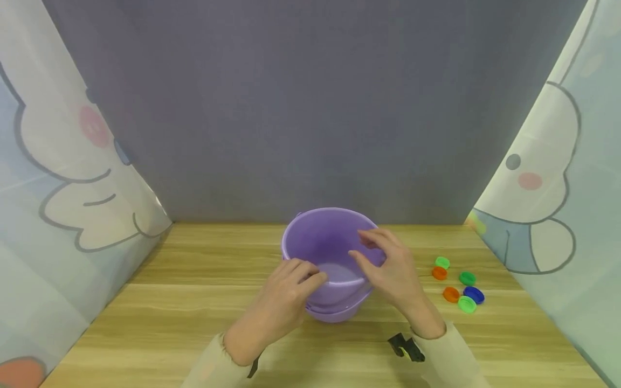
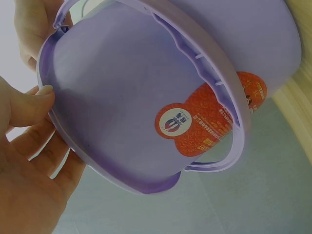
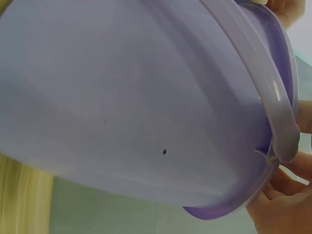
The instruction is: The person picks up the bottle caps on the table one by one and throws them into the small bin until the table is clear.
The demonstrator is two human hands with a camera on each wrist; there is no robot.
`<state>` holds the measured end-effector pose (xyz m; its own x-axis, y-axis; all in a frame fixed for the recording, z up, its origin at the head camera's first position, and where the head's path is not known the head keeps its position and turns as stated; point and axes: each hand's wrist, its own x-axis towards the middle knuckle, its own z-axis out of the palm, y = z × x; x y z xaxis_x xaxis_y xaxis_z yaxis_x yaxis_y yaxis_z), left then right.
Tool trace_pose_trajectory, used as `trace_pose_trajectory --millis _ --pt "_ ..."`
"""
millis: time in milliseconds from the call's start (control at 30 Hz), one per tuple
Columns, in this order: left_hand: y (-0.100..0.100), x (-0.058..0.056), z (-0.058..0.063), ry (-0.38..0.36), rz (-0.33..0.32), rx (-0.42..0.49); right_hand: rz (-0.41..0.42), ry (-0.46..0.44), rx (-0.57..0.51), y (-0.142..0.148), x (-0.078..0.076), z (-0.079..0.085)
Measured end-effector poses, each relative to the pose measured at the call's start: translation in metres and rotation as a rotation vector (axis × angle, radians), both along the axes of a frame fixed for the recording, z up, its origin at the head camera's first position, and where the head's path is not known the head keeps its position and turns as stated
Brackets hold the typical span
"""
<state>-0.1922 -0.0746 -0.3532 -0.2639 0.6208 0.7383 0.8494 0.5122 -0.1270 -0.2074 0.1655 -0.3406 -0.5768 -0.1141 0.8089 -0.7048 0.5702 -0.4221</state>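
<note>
A purple plastic bucket (image 1: pixel 335 291) stands on the table, its mouth tilted toward me. My left hand (image 1: pixel 286 296) grips the near-left rim; in the left wrist view the thumb (image 2: pixel 31 105) lies on the outer side and the fingers go behind the rim. The bucket's handle (image 2: pixel 214 53) hangs down over a red label (image 2: pixel 195 122). Over the right side of the mouth, my right hand (image 1: pixel 393 269) is spread in a loose curve, thumb and fingers apart. In the right wrist view its fingers (image 3: pixel 287 190) show beside the rim and handle end, partly hidden.
Several round plastic caps lie to the right of the bucket: light green (image 1: pixel 467 304), orange (image 1: pixel 451 294), blue (image 1: pixel 474 294) and dark green (image 1: pixel 467 278) among them. A dark grey panel (image 1: pixel 310 108) stands behind the wooden table (image 1: pixel 208 291), with cartoon-printed sheets (image 1: pixel 538 178) on both sides.
</note>
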Motion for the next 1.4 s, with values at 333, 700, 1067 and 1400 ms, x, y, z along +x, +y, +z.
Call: trace_pose_trajectory --millis 333,700,1067,1400 --pt "0.0 -0.001 -0.002 -0.014 0.001 0.004 -0.022 -0.015 0.002 0.003 0.001 0.005" --pt "0.002 0.0 -0.001 -0.026 -0.005 0.007 -0.044 -0.016 0.009 0.011 0.0 0.006" --pt "0.001 -0.001 -0.001 -0.011 -0.016 0.022 -0.062 0.016 0.025 0.021 -0.001 0.01" --pt "0.001 -0.001 -0.002 -0.021 -0.015 0.018 -0.096 -0.028 0.02 0.032 -0.001 0.011"
